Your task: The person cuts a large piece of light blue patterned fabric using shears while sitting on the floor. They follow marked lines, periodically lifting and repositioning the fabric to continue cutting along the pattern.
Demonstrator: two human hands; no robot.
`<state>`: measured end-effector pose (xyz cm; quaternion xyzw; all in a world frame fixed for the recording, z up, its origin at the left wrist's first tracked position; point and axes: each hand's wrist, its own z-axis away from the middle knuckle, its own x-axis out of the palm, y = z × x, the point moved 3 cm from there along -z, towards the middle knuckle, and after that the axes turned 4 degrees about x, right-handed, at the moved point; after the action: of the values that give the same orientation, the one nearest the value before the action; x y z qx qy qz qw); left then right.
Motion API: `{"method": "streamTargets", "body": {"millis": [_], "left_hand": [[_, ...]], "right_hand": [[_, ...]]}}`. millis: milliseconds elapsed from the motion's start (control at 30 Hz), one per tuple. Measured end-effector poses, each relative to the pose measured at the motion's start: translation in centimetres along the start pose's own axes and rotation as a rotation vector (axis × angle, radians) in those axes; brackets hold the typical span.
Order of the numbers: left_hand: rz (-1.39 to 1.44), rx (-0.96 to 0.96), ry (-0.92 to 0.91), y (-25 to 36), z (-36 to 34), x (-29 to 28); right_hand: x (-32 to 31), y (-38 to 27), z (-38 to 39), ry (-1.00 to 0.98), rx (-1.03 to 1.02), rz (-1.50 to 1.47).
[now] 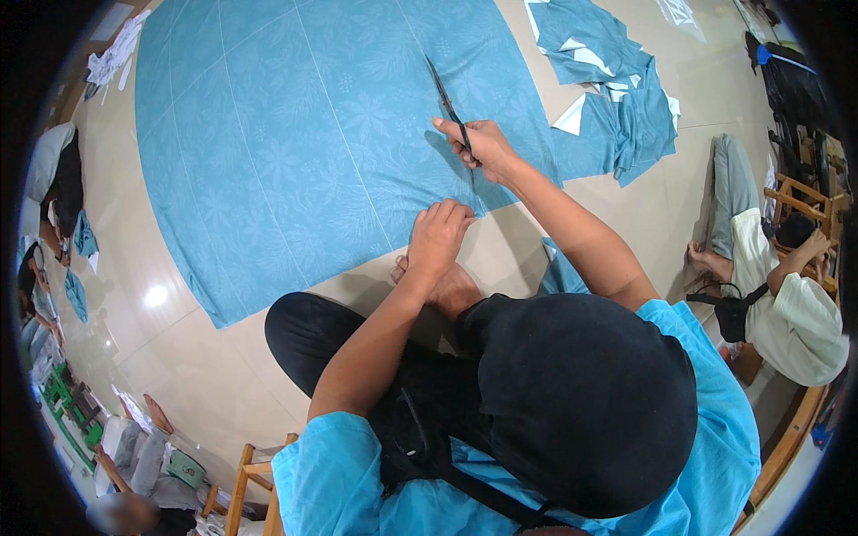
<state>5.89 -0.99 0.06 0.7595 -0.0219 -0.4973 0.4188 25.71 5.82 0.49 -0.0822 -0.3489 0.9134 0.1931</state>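
A large sheet of blue fabric (259, 152) with a pale leaf pattern and thin white lines lies spread on the floor. My right hand (485, 150) grips black-handled scissors (444, 96), whose blades point away from me over the sheet. The blades look nearly closed; whether cloth lies between them I cannot tell. Closer to me, my left hand (435, 237) has its fingers closed on the sheet's near edge, where the cloth puckers. Its fingertips are partly hidden. My bare foot (454, 290) rests just behind that hand.
Crumpled blue fabric pieces (617, 125) with white undersides lie at the right. Another blue piece (561, 268) is beside my right forearm. A person in a pale shirt (769, 295) sits at the far right by wooden stools (804, 201). Other people sit along the left.
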Motion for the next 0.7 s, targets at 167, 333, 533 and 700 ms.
{"method": "streamTargets", "body": {"millis": [167, 333, 533, 700], "left_hand": [[-0.008, 0.013, 0.004, 0.0, 0.1, 0.0], [-0.003, 0.009, -0.005, -0.1, 0.0, 0.0], [0.047, -0.033, -0.006, 0.1, -0.1, -0.2], [0.048, -0.046, -0.026, 0.2, -0.2, -0.3]], "right_hand": [[0.0, 0.0, -0.3, -0.027, -0.021, -0.019], [-0.2, -0.1, -0.4, -0.003, -0.001, 0.01], [0.0, -1.6, -0.8, -0.013, 0.005, 0.001], [0.5, -2.4, -1.7, -0.022, -0.016, -0.011]]}}
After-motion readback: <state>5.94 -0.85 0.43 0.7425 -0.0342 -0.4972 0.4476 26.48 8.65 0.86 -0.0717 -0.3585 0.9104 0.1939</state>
